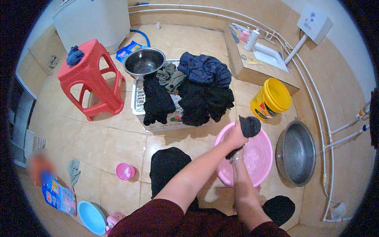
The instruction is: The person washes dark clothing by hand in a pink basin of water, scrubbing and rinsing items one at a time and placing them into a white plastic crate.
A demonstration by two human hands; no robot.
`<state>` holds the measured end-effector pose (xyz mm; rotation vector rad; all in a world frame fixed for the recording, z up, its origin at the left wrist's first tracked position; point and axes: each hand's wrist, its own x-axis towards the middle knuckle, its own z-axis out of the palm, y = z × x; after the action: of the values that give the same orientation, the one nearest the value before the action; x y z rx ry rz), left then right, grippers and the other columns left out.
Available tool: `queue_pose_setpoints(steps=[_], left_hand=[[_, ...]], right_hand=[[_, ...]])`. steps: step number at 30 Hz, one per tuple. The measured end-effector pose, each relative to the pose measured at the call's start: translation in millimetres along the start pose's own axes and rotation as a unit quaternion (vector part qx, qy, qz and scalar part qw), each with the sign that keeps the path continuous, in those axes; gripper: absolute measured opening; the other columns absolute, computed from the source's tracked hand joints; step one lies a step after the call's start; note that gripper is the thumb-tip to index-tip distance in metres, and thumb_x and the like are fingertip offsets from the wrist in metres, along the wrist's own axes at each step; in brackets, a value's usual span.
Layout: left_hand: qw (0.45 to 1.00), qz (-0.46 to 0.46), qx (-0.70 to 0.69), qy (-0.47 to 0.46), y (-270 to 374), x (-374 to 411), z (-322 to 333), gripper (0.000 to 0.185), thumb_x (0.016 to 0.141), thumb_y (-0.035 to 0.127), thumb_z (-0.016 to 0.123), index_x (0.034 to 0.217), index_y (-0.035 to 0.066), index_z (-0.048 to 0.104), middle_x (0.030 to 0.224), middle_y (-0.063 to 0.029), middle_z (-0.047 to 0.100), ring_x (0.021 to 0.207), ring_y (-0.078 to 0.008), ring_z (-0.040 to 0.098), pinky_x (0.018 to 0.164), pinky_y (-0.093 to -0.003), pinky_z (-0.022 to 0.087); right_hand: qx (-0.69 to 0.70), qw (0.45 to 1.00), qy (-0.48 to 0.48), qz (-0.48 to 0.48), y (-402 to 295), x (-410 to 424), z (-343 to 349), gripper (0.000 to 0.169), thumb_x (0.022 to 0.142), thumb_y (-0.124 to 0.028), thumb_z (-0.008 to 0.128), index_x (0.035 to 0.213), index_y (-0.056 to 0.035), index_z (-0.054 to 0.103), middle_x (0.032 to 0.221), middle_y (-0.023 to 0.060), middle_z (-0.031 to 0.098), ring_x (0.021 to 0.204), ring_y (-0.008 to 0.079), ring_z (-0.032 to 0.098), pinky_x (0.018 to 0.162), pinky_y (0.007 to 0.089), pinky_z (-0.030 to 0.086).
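Note:
Over a pink plastic basin (260,166) with whitish liquid in it, both my hands grip one dark cloth item (250,126). My left hand (235,136) closes round its upper part, and a bunched end sticks out above the fist. Just below, my right hand (239,152), with a bracelet at the wrist, holds the lower part; its fingers are partly hidden. Beyond the basin, a black garment (204,102), a navy one (204,69) and a grey-green one (170,77) lie heaped on a white plastic crate (139,102), with another black garment (158,102) at its left.
A grey metal tub (296,154) and a yellow bucket (271,99) stand right of the basin. A steel bowl (144,62) sits by the crate's back corner. Left are a red stool (91,74) and a small pink cup (125,171). A light blue basin (91,217) lies lower left.

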<state>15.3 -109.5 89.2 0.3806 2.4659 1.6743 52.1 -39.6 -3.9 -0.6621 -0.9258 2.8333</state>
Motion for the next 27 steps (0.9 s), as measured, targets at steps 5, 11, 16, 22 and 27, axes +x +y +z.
queue_pose_setpoints(steps=[5,11,16,22,27], left_hand=[[0.978,-0.030,0.206,0.004,59.0,28.8,-124.4,0.064,0.055,0.019,0.065,0.103,0.000,0.028,0.081,-0.0194,0.057,0.078,-0.0321,0.057,0.069,-0.0373,0.046],[0.910,-0.058,0.105,0.397,9.2,12.7,-280.3,0.066,0.057,0.027,0.069,0.102,0.002,0.029,0.090,-0.0246,0.053,0.085,-0.0362,0.053,0.074,-0.0391,0.043],[0.838,0.021,0.052,0.543,-140.3,7.3,-347.3,0.079,0.054,0.026,0.073,0.106,-0.009,0.025,0.097,-0.0239,0.048,0.089,-0.0353,0.050,0.080,-0.0364,0.038],[0.817,-0.144,-0.032,0.557,-169.6,-15.1,-339.8,0.073,0.054,0.028,0.074,0.097,-0.011,0.029,0.095,-0.0257,0.048,0.089,-0.0331,0.051,0.078,-0.0354,0.039],[0.806,-0.139,-0.040,0.574,-167.8,-11.5,-342.3,0.074,0.052,0.026,0.076,0.098,-0.011,0.031,0.093,-0.0215,0.048,0.082,-0.0278,0.050,0.074,-0.0327,0.040]], right_hand=[[-0.706,0.705,-0.030,0.059,9.6,47.1,51.8,0.029,0.082,-0.027,0.042,0.104,-0.0084,0.045,0.087,0.0085,0.057,0.075,0.0172,0.057,0.066,0.0313,0.046],[-0.812,0.447,-0.321,-0.195,69.5,-27.6,218.6,0.053,0.069,-0.018,0.057,0.118,-0.0226,0.036,0.119,0.0184,0.037,0.098,0.0317,0.047,0.079,0.0347,0.042],[-0.841,0.267,-0.333,-0.332,131.7,-20.1,253.2,0.068,0.063,-0.027,0.064,0.122,-0.0372,0.030,0.128,0.0238,0.021,0.104,0.0357,0.038,0.081,0.0410,0.038],[-0.814,0.363,-0.292,-0.348,147.6,16.9,248.7,0.041,0.060,-0.024,0.064,0.099,-0.0197,0.052,0.111,0.0186,0.044,0.089,0.0290,0.047,0.073,0.0377,0.041],[-0.494,0.789,-0.214,-0.296,125.0,60.6,279.1,0.034,0.070,-0.009,0.051,0.102,0.0018,0.049,0.084,0.0078,0.056,0.067,0.0154,0.051,0.063,0.0262,0.042]])
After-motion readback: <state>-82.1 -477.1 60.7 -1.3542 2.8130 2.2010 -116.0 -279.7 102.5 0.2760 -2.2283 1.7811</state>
